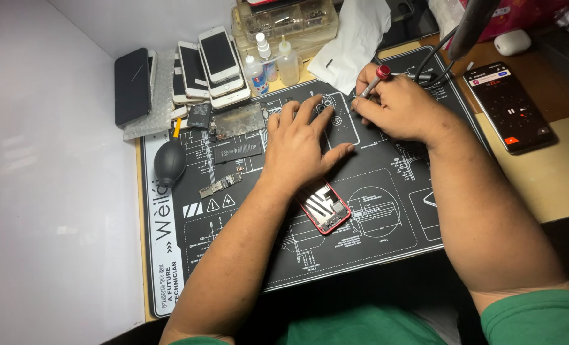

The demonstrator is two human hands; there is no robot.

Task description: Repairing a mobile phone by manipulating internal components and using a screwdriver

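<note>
My left hand (300, 144) lies flat on a dark phone back panel (342, 128) on the black work mat (374, 217), fingers spread near its camera cut-outs. My right hand (396, 105) grips a small screwdriver with a red cap (375, 80), its tip pointing down at the panel's upper right edge. A red-framed opened phone body (326, 209) lies just below my left wrist.
A black air blower (169, 163), a battery (236, 150), a metal shield plate (240, 120) and a small circuit board (220, 185) lie on the mat's left. Stacked phones (208, 64), dropper bottles (272, 61) and a parts box (284, 22) stand behind. A lit phone (509, 105) rests at right.
</note>
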